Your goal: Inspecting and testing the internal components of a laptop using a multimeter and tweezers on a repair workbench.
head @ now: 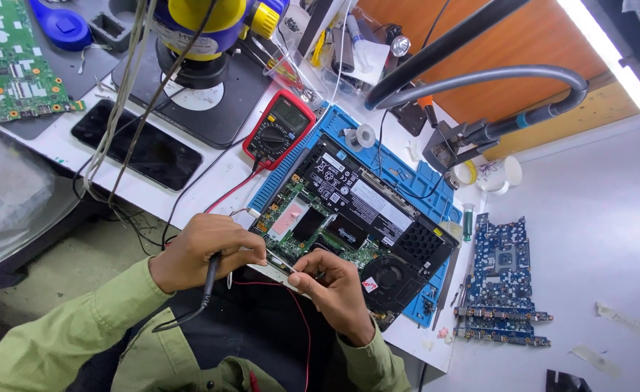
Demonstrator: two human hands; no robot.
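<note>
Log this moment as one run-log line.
left hand: holds black probe | right hand: holds red probe on opened laptop | multimeter: behind, on bench | blue mat: under laptop

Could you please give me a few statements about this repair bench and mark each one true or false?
1. The left hand holds a black probe with a black lead. True.
2. The opened laptop lies on a red mat. False: the mat under it is blue.
3. The multimeter has a red casing and sits beyond the laptop, near the microscope. True.
4. The right hand rests on the dark phone. False: it is at the laptop's near edge, holding a thin tool; the phone lies apart to the left.
5. A loose blue circuit board lies to the right of the mat. True.
6. The laptop's fan is removed. False: it sits in the near right corner.
</note>
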